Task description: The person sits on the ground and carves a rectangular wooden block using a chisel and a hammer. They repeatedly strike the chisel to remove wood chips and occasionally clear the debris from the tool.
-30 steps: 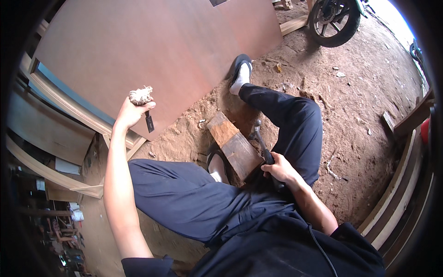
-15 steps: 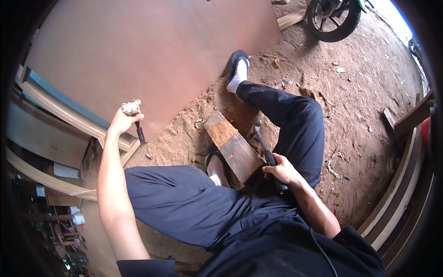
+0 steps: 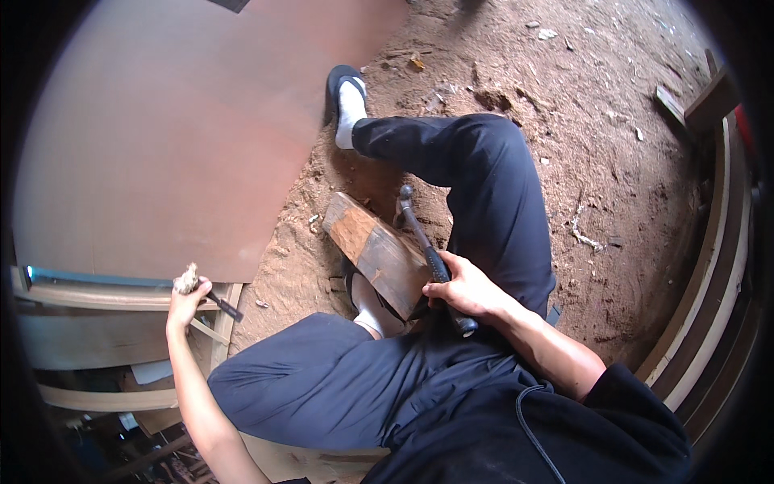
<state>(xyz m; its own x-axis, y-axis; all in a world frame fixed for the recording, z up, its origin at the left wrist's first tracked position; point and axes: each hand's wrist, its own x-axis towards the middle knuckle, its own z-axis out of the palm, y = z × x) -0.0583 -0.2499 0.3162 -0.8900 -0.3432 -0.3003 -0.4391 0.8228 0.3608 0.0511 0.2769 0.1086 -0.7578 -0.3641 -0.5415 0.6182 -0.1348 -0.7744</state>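
Note:
My left hand (image 3: pixel 185 305) is closed around a chisel (image 3: pixel 229 309), held over the near edge of a large brown panel. Its pale, frayed butt end sticks up above the fingers, and the dark blade points right. My right hand (image 3: pixel 463 286) grips the black handle of a hammer (image 3: pixel 418 227) above my lap. The hammer's metal head points away from me, beside a thick wooden block (image 3: pixel 379 252). That block lies tilted between my legs, its near end by my thigh and a lighter, rough patch on its far part.
The brown panel (image 3: pixel 161 153) fills the far left, with pale wooden frame pieces (image 3: pixel 105 297) along its near edge. Brown, debris-strewn ground (image 3: pixel 597 177) spreads to the right. Long boards (image 3: pixel 709 266) are stacked at the right edge. My sandalled foot (image 3: pixel 348 105) rests beside the panel.
The view has turned, and the motorbike wheel at the top has left it. My left hand has come nearer to me with the chisel. My right hand keeps its hold on the hammer.

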